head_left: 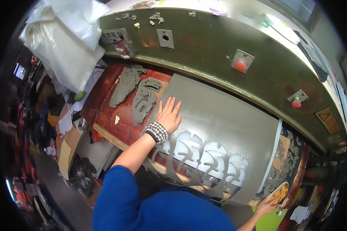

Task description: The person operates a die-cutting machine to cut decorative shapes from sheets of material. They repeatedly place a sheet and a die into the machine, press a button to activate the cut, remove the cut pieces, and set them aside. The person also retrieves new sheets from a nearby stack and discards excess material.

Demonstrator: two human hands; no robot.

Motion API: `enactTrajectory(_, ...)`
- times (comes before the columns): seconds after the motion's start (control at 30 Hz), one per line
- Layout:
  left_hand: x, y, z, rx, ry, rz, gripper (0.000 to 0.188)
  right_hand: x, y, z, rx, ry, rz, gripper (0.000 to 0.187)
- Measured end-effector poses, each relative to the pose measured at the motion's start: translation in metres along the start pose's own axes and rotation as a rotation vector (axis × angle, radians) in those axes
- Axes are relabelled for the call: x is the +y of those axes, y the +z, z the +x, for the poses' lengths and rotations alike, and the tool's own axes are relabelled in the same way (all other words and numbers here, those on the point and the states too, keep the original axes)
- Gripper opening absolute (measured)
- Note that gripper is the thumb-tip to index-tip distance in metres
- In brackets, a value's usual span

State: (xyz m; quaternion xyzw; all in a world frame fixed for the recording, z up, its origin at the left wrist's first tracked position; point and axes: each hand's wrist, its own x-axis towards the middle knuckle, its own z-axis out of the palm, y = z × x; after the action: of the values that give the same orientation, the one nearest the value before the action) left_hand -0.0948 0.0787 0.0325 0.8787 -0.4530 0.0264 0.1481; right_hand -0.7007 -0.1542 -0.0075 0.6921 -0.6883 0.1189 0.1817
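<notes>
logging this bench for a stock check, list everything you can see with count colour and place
grey sheet: one, grey, flat on the bench under the press, a row of shapes cut out along its near edge
cut pieces: two stacks, grey, on the red-brown board left of the sheet
cutting board: one, red-brown, under the stacks
press head: one, olive green, across the top
push buttons: two, red, on the press front
plastic sheeting: one heap, white, top left
cutting die: one, orange, lower right
left hand: flat on the sheet, checked cuff, blue sleeve
right hand: at the die, grip unclear
</notes>
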Motion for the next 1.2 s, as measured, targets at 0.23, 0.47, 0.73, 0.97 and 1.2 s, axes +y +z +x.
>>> enactTrajectory(0.23,0.043,0.006,-0.052,-0.149,0.01,0.091,0.055,0.044,0.007,0.009,-0.095,-0.085,0.419,0.081)
enactTrajectory(0.47,0.077,0.009,-0.046,-0.144,0.028,0.081,0.054,0.022,-0.03,0.024,-0.206,0.348,1.157,0.075)
enactTrajectory(0.73,0.014,-0.006,-0.039,0.119,-0.058,-0.051,0.049,-0.032,-0.047,0.014,-0.176,0.923,3.04,0.088)
enactTrajectory(0.97,-0.004,0.011,-0.048,0.128,-0.034,-0.083,0.048,-0.092,-0.092,0.024,-0.161,1.082,2.648,0.086)
enactTrajectory(1.2,-0.004,-0.002,-0.042,0.061,-0.072,-0.19,0.052,-0.286,-0.159,-0.031,-0.558,0.074,2.031,0.078)
